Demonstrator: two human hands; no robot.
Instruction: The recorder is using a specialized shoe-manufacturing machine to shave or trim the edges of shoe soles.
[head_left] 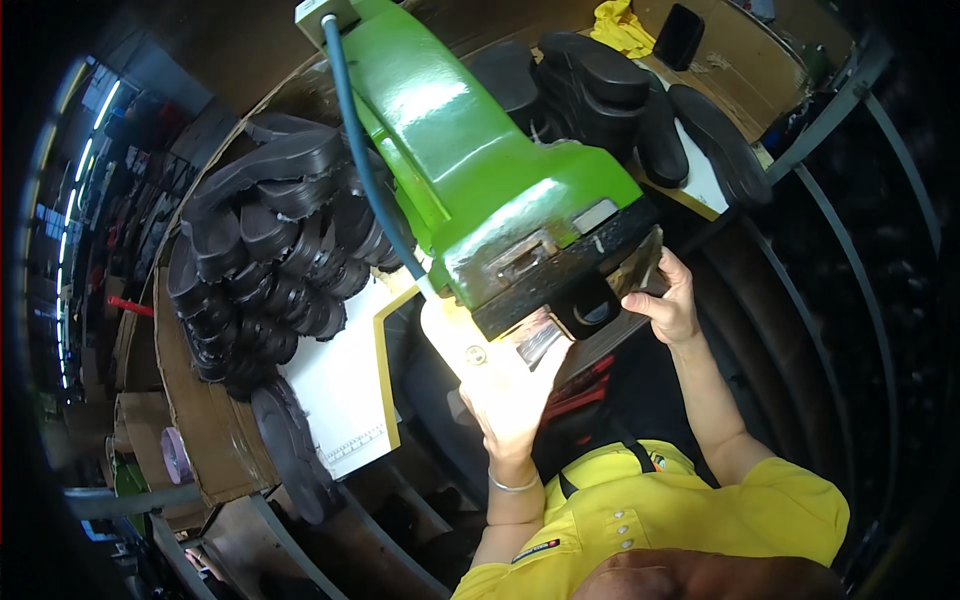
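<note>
Under the front of a green machine head (520,190), my two hands hold what looks like a dark shoe sole (640,262), mostly hidden by the machine's black lower edge. My right hand (672,308) pinches its right end between thumb and fingers. At the other end, my left hand (510,395) grips close under the machine, washed out by a bright lamp; its fingertips are partly hidden. To the left, a heap of dark soles with ragged edges (280,225) lies on a white board (345,400) with a yellow border.
A blue hose (362,160) runs down the machine's left side. More dark soles (600,85) lie behind it at the right, near a yellow cloth (622,27) and a black flat object (680,36). Cardboard (215,440) walls the left side. Metal rails (820,135) stand at right.
</note>
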